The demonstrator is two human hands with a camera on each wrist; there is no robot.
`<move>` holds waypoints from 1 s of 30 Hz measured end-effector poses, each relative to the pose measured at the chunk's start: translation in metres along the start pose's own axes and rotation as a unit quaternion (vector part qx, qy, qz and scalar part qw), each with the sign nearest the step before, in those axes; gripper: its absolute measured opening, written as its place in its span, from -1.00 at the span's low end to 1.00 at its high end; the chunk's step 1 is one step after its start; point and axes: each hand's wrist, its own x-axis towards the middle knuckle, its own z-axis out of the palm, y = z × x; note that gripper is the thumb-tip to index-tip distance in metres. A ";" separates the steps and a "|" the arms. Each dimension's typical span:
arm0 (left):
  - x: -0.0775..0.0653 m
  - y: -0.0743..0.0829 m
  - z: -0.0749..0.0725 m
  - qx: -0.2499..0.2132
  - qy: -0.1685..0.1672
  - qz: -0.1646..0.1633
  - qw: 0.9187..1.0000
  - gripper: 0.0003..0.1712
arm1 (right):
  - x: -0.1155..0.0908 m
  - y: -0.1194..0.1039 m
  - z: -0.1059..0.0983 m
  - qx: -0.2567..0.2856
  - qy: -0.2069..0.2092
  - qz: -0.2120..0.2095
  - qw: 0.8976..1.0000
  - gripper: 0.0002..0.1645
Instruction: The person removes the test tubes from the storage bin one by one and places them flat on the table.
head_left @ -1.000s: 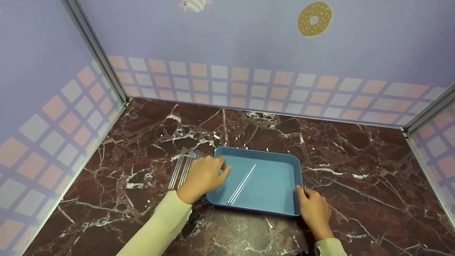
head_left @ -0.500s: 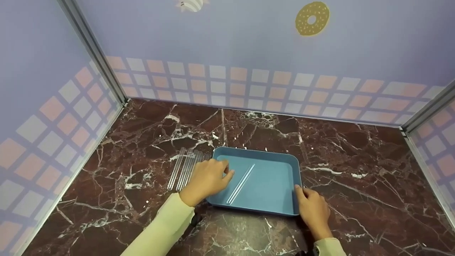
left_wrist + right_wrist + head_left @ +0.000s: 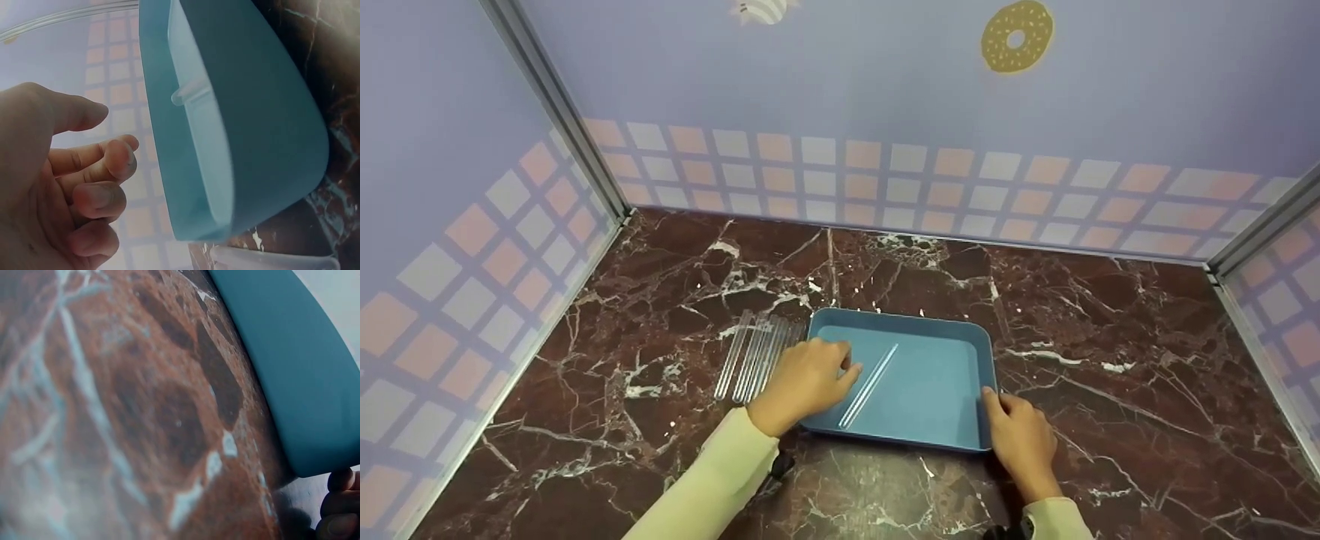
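Observation:
A shallow blue tray (image 3: 919, 390) lies on the dark red marbled surface. Inside it, one clear tube (image 3: 868, 386) rests at a slant; its rounded end shows in the left wrist view. My left hand (image 3: 808, 379) hovers over the tray's left side, and nothing is between its loosely bent fingers (image 3: 100, 198) and thumb. At the tray's right edge, my right hand (image 3: 1020, 439) grips the rim, thumb on top; the right wrist view catches only its fingertips (image 3: 339, 526) under the tray. Several more clear tubes (image 3: 746, 360) lie side by side left of the tray, partly hidden by my left hand.
A lilac back wall (image 3: 870, 90) with pink and white squares closes off the far side. Similar panels stand at left (image 3: 450, 247) and right (image 3: 1286, 285), joined by grey metal posts (image 3: 559, 105). The marbled surface (image 3: 1117, 420) extends around the tray.
My left hand has shifted slightly right and toward me over the tray, uncovering more of the tubes beside it. The right hand, the tray and the tube in it stay put.

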 end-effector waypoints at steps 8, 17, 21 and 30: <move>-0.002 0.001 0.011 -0.006 -0.021 0.012 1.000 -0.72 | 0.000 0.000 0.000 0.002 -0.002 0.002 1.000 -0.32; -0.002 0.004 0.023 -0.030 -0.022 0.026 0.999 -0.72 | 0.001 0.000 0.001 -0.002 0.000 0.002 1.000 -0.31; -0.001 0.004 0.027 -0.026 -0.014 0.035 0.999 -0.71 | 0.001 0.000 0.000 -0.002 0.001 0.000 1.000 -0.32; 0.001 0.004 0.034 -0.019 -0.026 0.010 0.999 -0.62 | -0.001 0.001 -0.002 -0.004 -0.005 0.002 1.000 -0.31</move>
